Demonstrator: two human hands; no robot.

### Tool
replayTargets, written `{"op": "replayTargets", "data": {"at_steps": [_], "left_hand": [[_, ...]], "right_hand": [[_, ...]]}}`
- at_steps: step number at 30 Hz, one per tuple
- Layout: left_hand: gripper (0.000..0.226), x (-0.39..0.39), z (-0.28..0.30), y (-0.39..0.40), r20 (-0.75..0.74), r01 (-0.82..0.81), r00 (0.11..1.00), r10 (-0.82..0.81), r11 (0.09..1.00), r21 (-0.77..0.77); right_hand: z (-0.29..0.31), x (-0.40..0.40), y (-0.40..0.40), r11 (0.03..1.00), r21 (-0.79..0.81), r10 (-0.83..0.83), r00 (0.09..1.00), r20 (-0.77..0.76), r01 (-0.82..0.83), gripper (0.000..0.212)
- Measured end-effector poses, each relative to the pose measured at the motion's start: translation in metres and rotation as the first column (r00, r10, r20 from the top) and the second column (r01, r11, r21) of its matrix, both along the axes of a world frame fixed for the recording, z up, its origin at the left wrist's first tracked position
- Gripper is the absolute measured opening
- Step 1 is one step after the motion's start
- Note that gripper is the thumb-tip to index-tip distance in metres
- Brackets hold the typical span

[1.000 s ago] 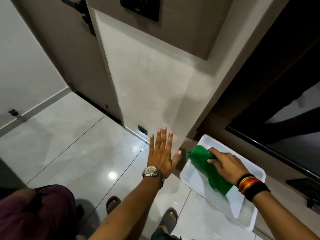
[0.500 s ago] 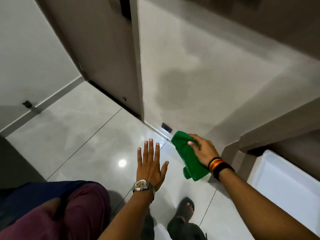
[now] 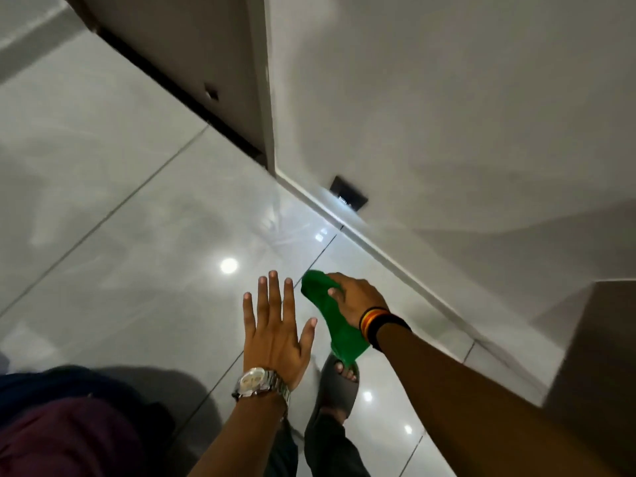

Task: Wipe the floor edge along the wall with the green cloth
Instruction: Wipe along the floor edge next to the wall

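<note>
Cloth point(image 3: 339, 325) lower than before, right hand point(image 3: 358, 299) gripping it; left hand point(image 3: 275, 333) splayed (fingers open). Glossy tiled floor point(image 3: 137, 235), pale wall point(image 3: 447, 115) at upper right.

The green cloth point(image 3: 335, 321) sits low and a little right of the frame's centre, a bright green, soft fabric bunched into a long, narrow drape. Its upper end is gathered up and its lower end hangs down to a loose, rounded tip. It is lifted off the floor. The floor edge point(image 3: 395, 259) runs as a pale strip from the upper centre of the frame down toward the lower right, where glossy grey floor tiles point(image 3: 137, 242) meet the wall point(image 3: 447, 115). The cloth is near that strip, not touching it.
</note>
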State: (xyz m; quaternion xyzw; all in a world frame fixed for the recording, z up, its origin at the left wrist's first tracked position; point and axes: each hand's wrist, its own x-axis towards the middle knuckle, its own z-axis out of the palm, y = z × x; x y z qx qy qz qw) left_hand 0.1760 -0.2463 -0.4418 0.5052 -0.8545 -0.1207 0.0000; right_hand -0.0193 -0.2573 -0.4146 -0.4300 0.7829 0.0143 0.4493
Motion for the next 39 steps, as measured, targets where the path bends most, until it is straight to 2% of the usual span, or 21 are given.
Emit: {"op": "replayTargets", "data": {"at_steps": [4, 7, 9, 11, 14, 18, 22, 26, 29, 35, 39], "left_hand": [[0.082, -0.012, -0.087, -0.009, 0.003, 0.013, 1.000, -0.013, 0.999, 0.031], [0.083, -0.023, -0.149, -0.019, -0.014, 0.012, 1.000, -0.012, 0.999, 0.046], [0.084, -0.029, -0.189, -0.027, -0.027, -0.011, 1.000, 0.013, 0.998, 0.054], [0.084, -0.033, -0.221, -0.037, -0.030, -0.036, 0.999, 0.039, 0.996, 0.075], [0.084, -0.033, -0.271, -0.049, -0.013, -0.041, 0.999, 0.043, 0.995, 0.096], [0.085, -0.029, -0.323, -0.068, 0.020, -0.043, 0.999, 0.041, 0.995, 0.095], [0.085, -0.037, -0.366, -0.088, 0.007, -0.040, 0.999, 0.039, 0.997, 0.072], [0.082, -0.058, -0.395, -0.111, -0.079, -0.106, 0.991, 0.111, 0.992, 0.075], [0.079, -0.068, -0.403, -0.126, -0.061, -0.158, 0.985, 0.161, 0.987, 0.041], [0.075, -0.067, -0.405, -0.125, -0.077, -0.177, 0.981, 0.176, 0.984, -0.007], [0.075, -0.071, -0.404, -0.127, -0.094, -0.184, 0.979, 0.183, 0.983, -0.008]], "right_hand": [[-0.088, -0.011, -0.015, 1.000, 0.021, 0.018, 1.000, -0.012, -0.017, 0.039], [-0.142, -0.023, -0.029, 0.997, -0.074, -0.003, 0.999, -0.032, 0.000, 0.039], [-0.179, -0.038, -0.034, 0.993, -0.117, 0.001, 0.994, -0.113, -0.015, 0.040], [-0.213, -0.056, -0.030, 0.994, -0.091, 0.035, 0.974, -0.223, -0.057, 0.048], [-0.264, -0.069, -0.012, 0.981, -0.066, 0.160, 0.947, -0.279, -0.185, 0.066], [-0.327, -0.060, -0.010, 0.849, -0.203, 0.400, 0.843, -0.359, -0.489, 0.070], [-0.379, -0.050, -0.028, 0.854, -0.213, 0.352, 0.828, -0.437, -0.475, 0.077], [-0.405, -0.049, -0.027, 0.819, -0.265, 0.321, 0.789, -0.524, -0.509, 0.074], [-0.407, -0.057, -0.030, 0.780, -0.297, 0.359, 0.783, -0.508, -0.550, 0.073], [-0.405, -0.079, -0.079, 0.578, -0.330, 0.563, 0.657, -0.500, -0.746, 0.070], [-0.405, -0.083, -0.151, 0.621, -0.362, 0.518, 0.710, -0.477, -0.695, 0.069]]}}
